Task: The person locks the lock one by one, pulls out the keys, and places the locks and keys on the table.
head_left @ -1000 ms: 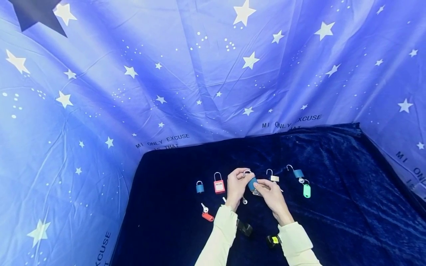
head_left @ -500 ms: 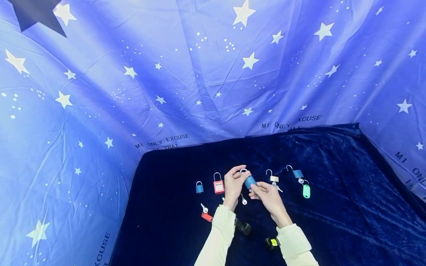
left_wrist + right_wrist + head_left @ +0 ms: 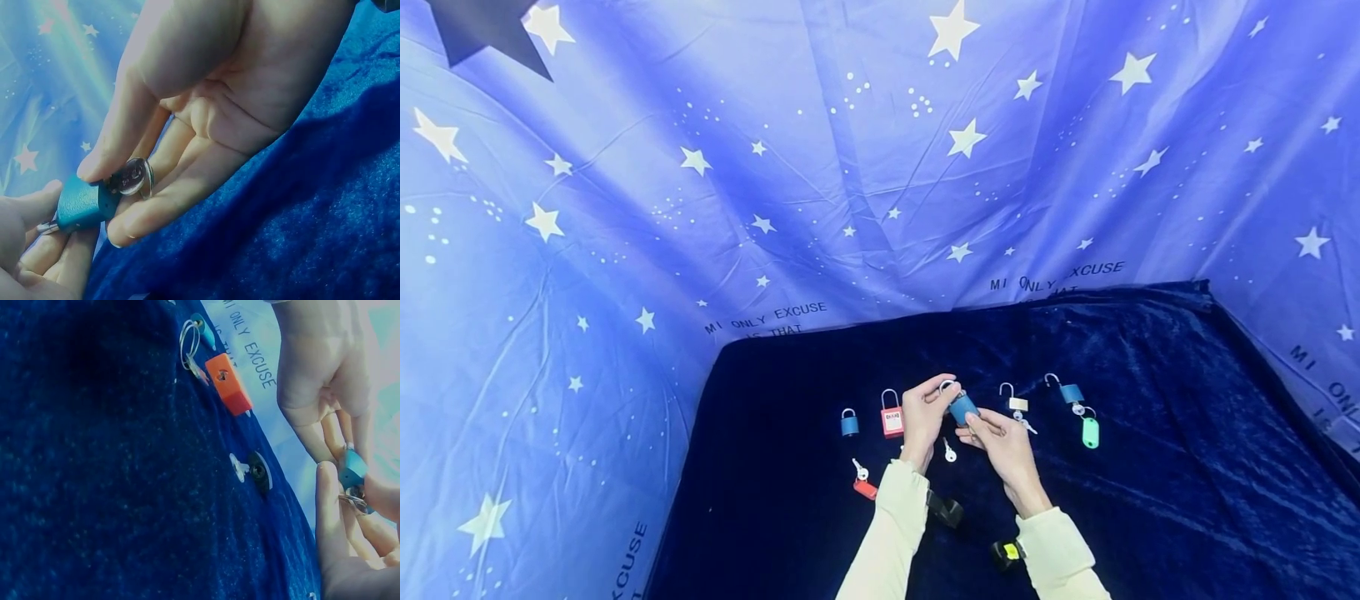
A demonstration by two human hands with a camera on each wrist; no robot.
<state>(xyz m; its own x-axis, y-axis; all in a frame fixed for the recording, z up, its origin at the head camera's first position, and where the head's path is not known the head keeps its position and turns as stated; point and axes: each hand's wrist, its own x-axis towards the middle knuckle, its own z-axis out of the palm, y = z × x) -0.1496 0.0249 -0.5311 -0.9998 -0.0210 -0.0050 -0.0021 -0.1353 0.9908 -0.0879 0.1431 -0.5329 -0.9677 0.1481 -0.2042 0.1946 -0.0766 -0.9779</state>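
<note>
A blue padlock (image 3: 962, 409) is held up between both hands near the middle of the head view, its shackle upper left. My left hand (image 3: 922, 417) pinches it at the shackle end, thumb at the top of the body. My right hand (image 3: 1006, 446) pinches the lower end of the body between thumb and fingers. In the left wrist view, a key (image 3: 132, 177) with a split ring (image 3: 149, 178) sits at the padlock's bottom, among the right fingers. The right wrist view shows the ring (image 3: 356, 501) there too, partly hidden by that hand.
On the dark blue velvet lie a small blue padlock (image 3: 850, 423), a red padlock (image 3: 892, 421), keys with a red tag (image 3: 864, 490) and a loose-looking key (image 3: 950, 451). Rightward are a brass padlock (image 3: 1018, 404) and another blue padlock (image 3: 1070, 393) with a green tag (image 3: 1090, 432), both shackles raised.
Both hands and the padlock have shifted slightly left. The right hand has moved lower on the padlock, uncovering more of the blue body and the keys by the brass padlock.
</note>
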